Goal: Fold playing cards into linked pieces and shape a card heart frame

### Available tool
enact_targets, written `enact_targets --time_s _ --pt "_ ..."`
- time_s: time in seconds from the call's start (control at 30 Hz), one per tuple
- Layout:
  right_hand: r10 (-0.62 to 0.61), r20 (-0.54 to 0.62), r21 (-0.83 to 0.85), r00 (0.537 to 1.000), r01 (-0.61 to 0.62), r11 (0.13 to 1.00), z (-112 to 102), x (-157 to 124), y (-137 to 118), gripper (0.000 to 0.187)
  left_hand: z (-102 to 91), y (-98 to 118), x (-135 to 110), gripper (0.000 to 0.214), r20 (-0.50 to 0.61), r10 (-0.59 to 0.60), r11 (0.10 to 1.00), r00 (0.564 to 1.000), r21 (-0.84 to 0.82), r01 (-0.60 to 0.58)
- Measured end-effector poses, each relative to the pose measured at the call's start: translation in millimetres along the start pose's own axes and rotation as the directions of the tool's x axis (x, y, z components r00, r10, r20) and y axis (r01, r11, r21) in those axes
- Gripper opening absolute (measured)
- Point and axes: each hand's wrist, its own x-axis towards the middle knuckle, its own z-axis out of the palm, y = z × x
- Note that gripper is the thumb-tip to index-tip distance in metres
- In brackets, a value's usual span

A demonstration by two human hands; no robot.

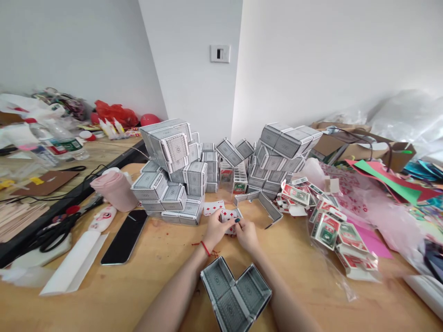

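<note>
At the middle of the table my left hand and my right hand meet, their fingers pinched on a playing card with red diamonds. Just behind it another red playing card lies face up on the wood. Between my forearms sits an open heart-shaped tray made of grey patterned cards. Beyond my right hand stands a bent strip of grey cards, forming an angled wall. Stacked grey card boxes rise at the back left, and more card boxes rise at the back right.
On the left are a black phone, a pink roll, scissors and a folded white sheet. Several opened card packs and a pink plastic bag lie at the right. A wall stands behind the table.
</note>
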Motion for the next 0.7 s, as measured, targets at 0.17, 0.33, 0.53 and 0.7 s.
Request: enact_targets --time_s 0.17,0.33,0.53,0.7 --pt "-0.003 0.013 -0.047 1.0 0.003 0.999 2 0 1 0.032 4.0 -3 1 0.026 -0.003 -0.078 0.987 0.997 -0.14 0.077" --pt "-0.016 0.188 0.073 0.982 0.002 0.997 1 2 -1 0.028 6.0 -2 2 0.024 -0.008 -0.186 0.909 0.983 -0.381 0.169" --pt "0.001 0.284 0.127 0.959 -0.038 0.991 3 1 -4 0.027 6.8 8 2 0.031 -0.017 -0.258 0.816 0.966 -0.539 0.209" --pt "-0.057 0.204 -0.037 0.977 0.066 0.997 4 -1 -7 0.026 4.4 11 1 0.027 0.012 -0.244 0.826 0.97 -0.522 0.214"
